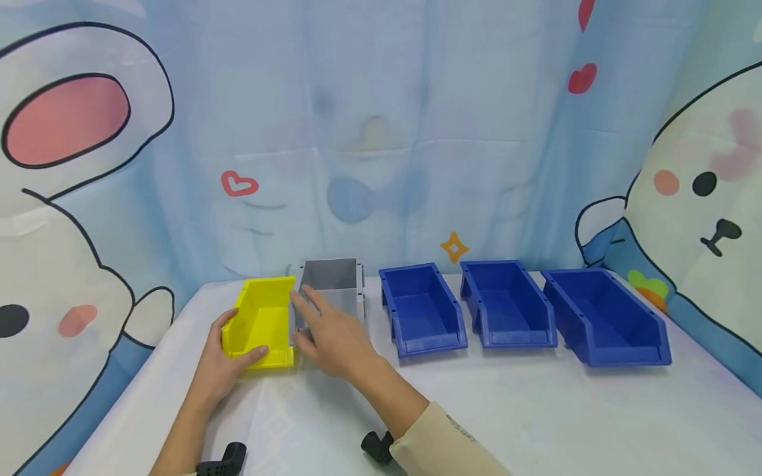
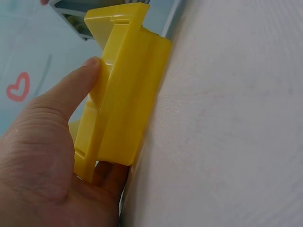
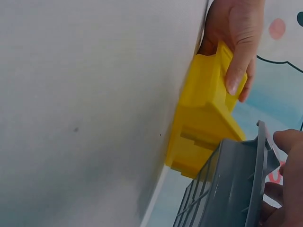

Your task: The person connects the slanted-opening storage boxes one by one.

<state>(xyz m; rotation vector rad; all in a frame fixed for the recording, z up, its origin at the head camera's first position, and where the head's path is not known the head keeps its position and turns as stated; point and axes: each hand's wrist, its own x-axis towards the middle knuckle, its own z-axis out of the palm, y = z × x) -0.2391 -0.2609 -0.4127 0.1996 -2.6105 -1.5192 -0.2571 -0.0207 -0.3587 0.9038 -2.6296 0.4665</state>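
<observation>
A yellow storage bin (image 1: 262,330) stands at the left end of a row of bins. My left hand (image 1: 217,367) grips it, thumb over the front lip and fingers around the left side; the left wrist view shows the thumb pressed on the yellow bin (image 2: 128,94). Right beside it is a grey bin (image 1: 336,297), partly covered by my right hand (image 1: 336,340). The right hand's fingers are extended and spread over the grey bin's left edge, close to the yellow bin. In the right wrist view, its fingers (image 3: 289,137) are at the rim of the grey bin (image 3: 236,175).
Three blue bins stand to the right: a near one (image 1: 423,311), a middle one (image 1: 508,304) and a wider-set one (image 1: 607,317) at the right end. They rest on a white-covered table (image 1: 536,416), with a printed curtain (image 1: 381,99) hanging behind.
</observation>
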